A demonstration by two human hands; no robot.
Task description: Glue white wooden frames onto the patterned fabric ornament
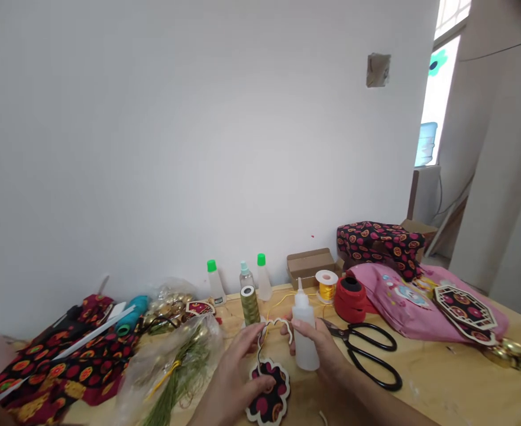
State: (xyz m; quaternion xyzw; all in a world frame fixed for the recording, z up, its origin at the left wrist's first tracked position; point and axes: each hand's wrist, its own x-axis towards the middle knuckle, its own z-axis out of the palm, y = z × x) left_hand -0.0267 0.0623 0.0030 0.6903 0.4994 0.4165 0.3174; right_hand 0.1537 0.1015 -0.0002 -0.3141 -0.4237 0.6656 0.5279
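My right hand point(324, 349) is wrapped round a translucent squeeze bottle point(305, 340) with a thin pointed nozzle, held upright. A thin, pale scalloped outline strip point(280, 321) arches between my two hands. The fingertips of my left hand point(238, 370) hold its left end, and its right end is by my right fingertips; whether they touch it I cannot tell. Below lies a scalloped, flower-shaped piece point(275, 405) with dark patterned fabric and a pale rim. My left thumb is over this piece; whether it presses on it is unclear.
Behind my hands stand an olive thread spool point(250, 306), green-capped bottles point(216, 284), a yellow thread spool point(326, 290) and a red ribbon roll point(350, 300). Black-handled scissors point(375, 355) lie right. Patterned fabric point(87, 349) and green cords point(175, 378) are left; a pink cloth point(393, 302) is right.
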